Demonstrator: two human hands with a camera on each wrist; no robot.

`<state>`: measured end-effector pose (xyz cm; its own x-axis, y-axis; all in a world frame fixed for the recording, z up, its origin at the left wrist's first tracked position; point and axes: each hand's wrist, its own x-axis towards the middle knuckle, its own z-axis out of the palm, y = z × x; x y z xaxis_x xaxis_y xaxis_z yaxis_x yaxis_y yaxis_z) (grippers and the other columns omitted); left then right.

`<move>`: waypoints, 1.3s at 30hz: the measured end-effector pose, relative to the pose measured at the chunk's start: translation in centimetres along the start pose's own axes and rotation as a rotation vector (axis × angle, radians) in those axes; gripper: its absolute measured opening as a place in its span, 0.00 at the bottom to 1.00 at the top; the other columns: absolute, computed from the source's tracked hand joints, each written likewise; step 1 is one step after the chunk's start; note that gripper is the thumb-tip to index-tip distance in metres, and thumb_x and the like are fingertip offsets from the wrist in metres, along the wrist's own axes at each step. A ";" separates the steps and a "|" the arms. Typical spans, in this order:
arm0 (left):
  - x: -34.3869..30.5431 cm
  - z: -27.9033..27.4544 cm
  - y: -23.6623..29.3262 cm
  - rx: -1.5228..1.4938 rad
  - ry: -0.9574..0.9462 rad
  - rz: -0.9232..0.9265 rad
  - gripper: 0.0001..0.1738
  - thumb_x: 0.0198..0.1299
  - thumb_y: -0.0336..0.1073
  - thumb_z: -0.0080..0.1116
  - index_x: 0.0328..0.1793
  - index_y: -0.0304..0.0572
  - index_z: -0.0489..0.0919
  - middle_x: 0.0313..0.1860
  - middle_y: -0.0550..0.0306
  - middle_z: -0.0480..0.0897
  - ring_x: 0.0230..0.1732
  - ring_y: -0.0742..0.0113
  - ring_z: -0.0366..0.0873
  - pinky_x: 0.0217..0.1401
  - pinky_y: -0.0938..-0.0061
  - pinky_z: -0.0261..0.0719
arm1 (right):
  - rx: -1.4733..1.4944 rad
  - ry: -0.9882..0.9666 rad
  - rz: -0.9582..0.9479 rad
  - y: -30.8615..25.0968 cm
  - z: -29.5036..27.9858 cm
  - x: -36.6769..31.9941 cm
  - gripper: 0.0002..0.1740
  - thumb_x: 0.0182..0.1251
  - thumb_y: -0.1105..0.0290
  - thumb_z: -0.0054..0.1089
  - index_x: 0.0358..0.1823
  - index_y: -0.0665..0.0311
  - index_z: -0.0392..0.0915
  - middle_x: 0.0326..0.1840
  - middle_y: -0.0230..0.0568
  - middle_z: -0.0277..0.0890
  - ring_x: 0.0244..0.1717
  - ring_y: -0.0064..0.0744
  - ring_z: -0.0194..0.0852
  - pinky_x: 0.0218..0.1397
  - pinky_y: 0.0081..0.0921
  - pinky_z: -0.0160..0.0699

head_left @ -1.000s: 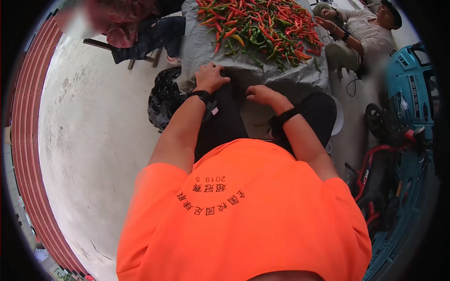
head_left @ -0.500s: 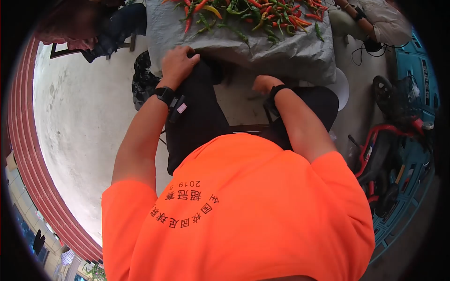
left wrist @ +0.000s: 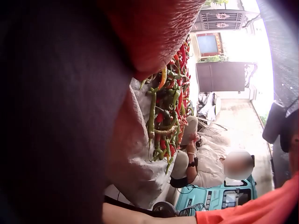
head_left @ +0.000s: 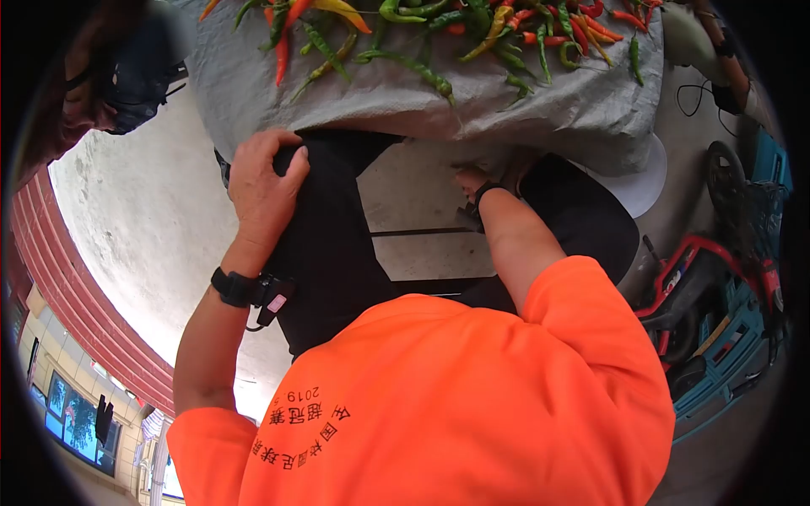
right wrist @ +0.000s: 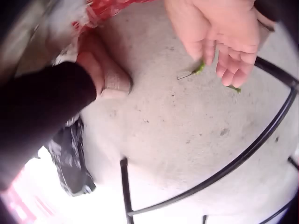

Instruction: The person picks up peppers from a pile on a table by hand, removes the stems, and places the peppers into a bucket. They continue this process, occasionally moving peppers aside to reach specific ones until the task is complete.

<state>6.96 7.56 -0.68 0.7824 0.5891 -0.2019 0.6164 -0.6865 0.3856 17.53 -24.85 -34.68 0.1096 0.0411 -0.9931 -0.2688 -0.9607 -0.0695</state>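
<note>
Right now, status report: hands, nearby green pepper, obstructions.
Left hand on left knee. Right hand over floor. Green pepper partly behind it, grip unclear. Black metal bar close by.

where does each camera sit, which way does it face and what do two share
Head: on the head, facing forward and down at peppers; left hand, right hand, orange shirt and dark trousers show.
Left wrist: on that wrist, facing past left hand toward peppers and another person; an arm shows.
Right wrist: on that wrist, facing the floor and green pepper; right hand and trousered leg show.
Shared by head and left wrist: peppers, grey sheet.
</note>
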 end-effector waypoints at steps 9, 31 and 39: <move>1.9 0.5 0.6 -0.043 -0.089 -0.034 0.09 0.50 0.27 0.58 0.39 0.40 0.77 0.45 0.53 0.79 0.51 0.56 0.72 0.56 0.68 0.68 | 1.413 0.125 0.756 13.1 6.0 7.5 0.13 0.65 0.65 0.48 0.46 0.64 0.67 0.50 0.47 0.62 0.46 0.50 0.67 0.45 0.54 0.72; 3.1 0.1 1.4 0.005 -0.019 -0.099 0.10 0.43 0.28 0.62 0.34 0.43 0.77 0.40 0.56 0.79 0.46 0.56 0.73 0.50 0.66 0.69 | 1.078 0.088 0.185 -1.6 1.7 8.3 0.12 0.65 0.66 0.50 0.47 0.59 0.69 0.47 0.38 0.64 0.44 0.39 0.67 0.44 0.44 0.74; 2.7 -0.7 1.4 0.005 -0.031 -0.082 0.10 0.44 0.28 0.61 0.35 0.42 0.76 0.40 0.55 0.79 0.46 0.55 0.73 0.51 0.66 0.70 | 1.079 0.145 0.252 -0.8 -0.7 9.1 0.11 0.64 0.67 0.52 0.46 0.59 0.69 0.45 0.36 0.65 0.42 0.36 0.68 0.42 0.40 0.75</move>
<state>9.92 8.47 -0.07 0.7314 0.6302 -0.2606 0.6792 -0.6387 0.3617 19.38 -23.86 -43.63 0.0270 -0.2213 -0.9748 -0.9811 -0.1929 0.0166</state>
